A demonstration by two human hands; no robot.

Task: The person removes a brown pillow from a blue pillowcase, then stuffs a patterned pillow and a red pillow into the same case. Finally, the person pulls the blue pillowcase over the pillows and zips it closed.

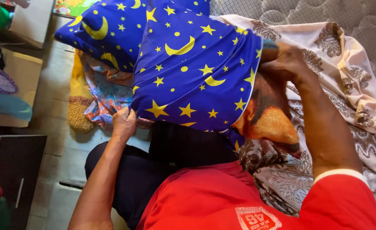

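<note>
A big bed takes up the right side, with a grey quilted mattress [324, 12] at the top right corner. A cream sheet with brown flower shapes [350, 85] lies crumpled over the bed and runs down to the bottom right edge.

In the middle is a blue pillowcase with yellow moons and stars [192, 72]. It is held up over the near edge of the bed, above the person's lap. A pillow with an orange and brown cover [269, 115] pokes out of its right side, so part of the pillow is inside and part is outside.

A second blue pillow with the same moons and stars [107, 34] lies behind it, near the top left corner of the bed. Under that one is a bright cloth in many colours [105, 96], and a yellow towel [75, 106] hangs at the bed's left edge.

The right hand [283, 57] is closed tight on the top right corner of the pillowcase. The left hand [124, 123] is pinching the bottom left corner of the pillowcase.

Cardboard boxes [19, 81] sit on the floor at the left.
</note>
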